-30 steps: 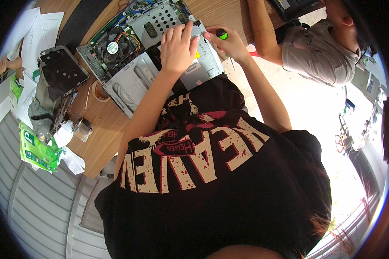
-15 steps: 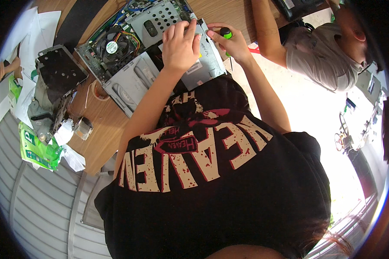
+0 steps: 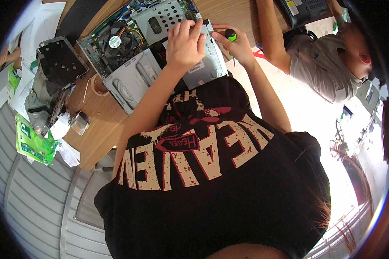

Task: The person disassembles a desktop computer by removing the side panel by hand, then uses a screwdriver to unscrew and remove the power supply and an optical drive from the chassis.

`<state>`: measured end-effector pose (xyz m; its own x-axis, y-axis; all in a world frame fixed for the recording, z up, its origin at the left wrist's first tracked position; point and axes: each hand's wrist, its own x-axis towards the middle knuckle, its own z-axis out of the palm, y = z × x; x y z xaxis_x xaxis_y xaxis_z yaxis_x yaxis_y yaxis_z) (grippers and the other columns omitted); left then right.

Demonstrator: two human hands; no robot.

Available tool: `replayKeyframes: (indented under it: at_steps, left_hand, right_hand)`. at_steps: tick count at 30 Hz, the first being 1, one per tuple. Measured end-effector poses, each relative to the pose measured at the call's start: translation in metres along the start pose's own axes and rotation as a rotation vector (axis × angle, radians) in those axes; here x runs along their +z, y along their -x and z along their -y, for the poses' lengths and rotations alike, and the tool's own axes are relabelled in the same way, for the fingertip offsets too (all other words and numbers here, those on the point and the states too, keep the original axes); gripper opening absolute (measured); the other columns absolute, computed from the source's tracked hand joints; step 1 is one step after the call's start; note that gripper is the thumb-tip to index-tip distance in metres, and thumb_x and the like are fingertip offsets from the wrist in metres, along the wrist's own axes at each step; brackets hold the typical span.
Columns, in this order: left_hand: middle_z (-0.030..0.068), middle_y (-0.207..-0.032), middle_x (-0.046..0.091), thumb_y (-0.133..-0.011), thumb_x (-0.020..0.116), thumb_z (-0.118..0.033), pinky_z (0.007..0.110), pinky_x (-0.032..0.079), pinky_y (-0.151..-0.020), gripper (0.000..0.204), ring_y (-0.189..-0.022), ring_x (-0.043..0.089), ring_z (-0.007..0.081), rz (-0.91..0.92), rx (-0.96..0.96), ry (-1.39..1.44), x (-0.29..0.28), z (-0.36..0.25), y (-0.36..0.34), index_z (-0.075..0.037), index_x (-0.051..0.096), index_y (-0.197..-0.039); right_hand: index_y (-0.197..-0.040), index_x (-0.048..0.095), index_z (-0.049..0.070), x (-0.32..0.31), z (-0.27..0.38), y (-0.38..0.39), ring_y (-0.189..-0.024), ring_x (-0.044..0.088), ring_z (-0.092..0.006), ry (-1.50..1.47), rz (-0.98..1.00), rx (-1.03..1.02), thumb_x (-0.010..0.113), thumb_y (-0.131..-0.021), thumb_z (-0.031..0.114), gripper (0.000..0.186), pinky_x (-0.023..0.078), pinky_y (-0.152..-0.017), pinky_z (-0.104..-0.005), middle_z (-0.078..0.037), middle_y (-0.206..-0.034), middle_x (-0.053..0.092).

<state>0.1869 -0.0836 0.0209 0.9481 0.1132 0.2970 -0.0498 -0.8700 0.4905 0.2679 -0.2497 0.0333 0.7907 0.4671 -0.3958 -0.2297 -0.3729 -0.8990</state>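
Observation:
An opened desktop computer point(image 3: 129, 82) lies on the table, its boards and a black fan point(image 3: 115, 42) exposed. A silver optical drive point(image 3: 209, 60) sits at its right side, beside a metal drive bracket point(image 3: 162, 19) full of round holes. My left hand point(image 3: 185, 47) rests on top of the drive, fingers stretched toward its far end. At the drive's right edge is my right hand point(image 3: 242, 47), holding a screwdriver point(image 3: 231, 35) with a black and green handle. Its thin shaft points back toward me, away from the drive. Thumb and forefinger touch the drive's far right corner.
Left of the computer lie a black metal plate point(image 3: 60, 64), a roll of tape point(image 3: 100, 85), a green packet point(image 3: 32, 140) and crumpled white paper point(image 3: 69, 152). A co-worker point(image 3: 322, 60) sits at the right beside a black device point(image 3: 304, 11) on the table.
The view has shifted slightly. Both hands stay at the drive; the right hand's screwdriver has turned a little, with more of its shaft showing. The co-worker has moved slightly.

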Motion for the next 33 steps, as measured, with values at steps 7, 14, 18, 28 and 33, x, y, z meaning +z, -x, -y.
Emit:
replayKeyframes:
  at_steps: [7, 14, 18, 28, 33]
  left_hand:
    - [0.008, -0.099, 0.057, -0.085, 0.062, -0.026, 0.042, 0.041, -0.087, 0.032, -0.096, 0.054, 0.0284, -0.073, -0.015, 0.089, 0.002, 0.002, -0.001, -0.009, 0.063, -0.113]
    - [0.007, -0.097, 0.057, -0.087, 0.06, -0.028, 0.041, 0.038, -0.087, 0.031, -0.095, 0.055, 0.0273, 0.0, -0.032, -0.018, -0.002, 0.004, 0.003, -0.012, 0.061, -0.113]
    - [0.0064, -0.097, 0.057, -0.088, 0.06, -0.029, 0.041, 0.036, -0.09, 0.03, -0.096, 0.055, 0.0255, -0.001, -0.044, -0.045, -0.003, 0.002, 0.004, -0.013, 0.061, -0.113]
    - [0.0052, -0.097, 0.058, -0.087, 0.06, -0.029, 0.039, 0.034, -0.09, 0.031, -0.096, 0.056, 0.0236, 0.015, -0.073, -0.036, -0.008, -0.003, 0.008, -0.013, 0.061, -0.113]
    - [0.0037, -0.098, 0.058, -0.087, 0.059, -0.031, 0.04, 0.034, -0.091, 0.031, -0.095, 0.056, 0.0222, 0.023, -0.075, -0.079, -0.009, -0.005, 0.014, -0.015, 0.062, -0.113]
  right_hand:
    - [-0.103, 0.07, 0.004, 0.002, -0.016, -0.008, -0.079, 0.066, -0.0146, 0.178, -0.039, -0.125, 0.077, -0.078, 0.033, 0.038, 0.052, -0.075, -0.0299, -0.009, -0.088, 0.071]
    - [-0.101, 0.068, 0.0, 0.004, -0.011, -0.006, -0.084, 0.061, -0.0105, 0.12, -0.041, -0.096, 0.074, -0.084, 0.024, 0.03, 0.048, -0.079, -0.0263, -0.006, -0.09, 0.069]
    - [-0.1, 0.072, 0.009, 0.004, -0.013, -0.008, -0.079, 0.067, -0.0173, 0.189, -0.103, -0.145, 0.077, -0.078, 0.034, 0.034, 0.052, -0.075, -0.0307, -0.008, -0.086, 0.071]
    - [-0.099, 0.07, 0.003, -0.004, 0.0, 0.0, -0.077, 0.062, -0.0128, 0.276, -0.023, -0.057, 0.074, -0.082, 0.031, 0.033, 0.049, -0.073, -0.0289, -0.008, -0.084, 0.069]
    - [-0.1, 0.07, 0.003, 0.002, -0.005, 0.008, -0.077, 0.061, -0.0114, 0.247, -0.092, -0.139, 0.074, -0.082, 0.032, 0.034, 0.049, -0.074, -0.0287, -0.007, -0.083, 0.069]
